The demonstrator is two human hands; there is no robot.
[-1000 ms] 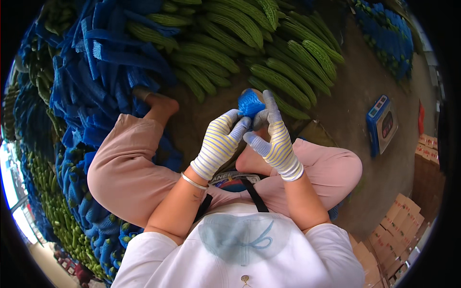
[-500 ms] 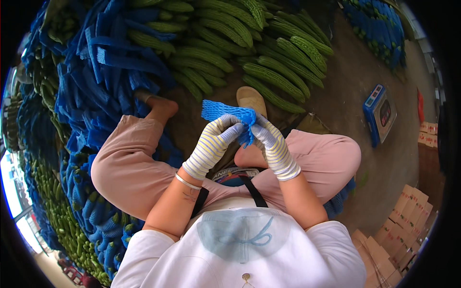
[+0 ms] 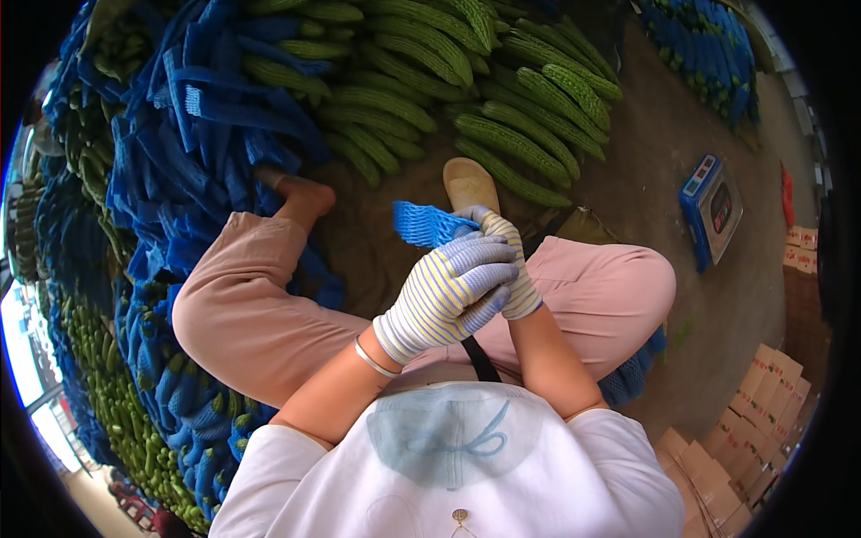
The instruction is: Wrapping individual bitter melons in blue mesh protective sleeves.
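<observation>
A short blue mesh sleeve (image 3: 429,223) sticks out to the left of my joined hands, its loose end spread open. My right hand (image 3: 513,260), in a striped knit glove, is closed around the sleeve's other end. Crossing in front of it, my left hand (image 3: 446,291) wears a matching glove and has its fingers curled in against the right hand. Whatever lies inside the left fingers is hidden. Both hands are held above my lap, between my bent knees.
Long green bitter melons (image 3: 516,148) lie in rows ahead. A heap of blue mesh sleeves (image 3: 193,170) is at left, with netted produce (image 3: 193,412) below it. At right stand a blue-edged scale (image 3: 713,213) and cardboard boxes (image 3: 762,403). A tan slipper (image 3: 471,186) covers one foot.
My left hand has moved right and toward me, from pinching the sleeve's middle to crossing over my right hand. The sleeve's loose end has shifted slightly right and tilted.
</observation>
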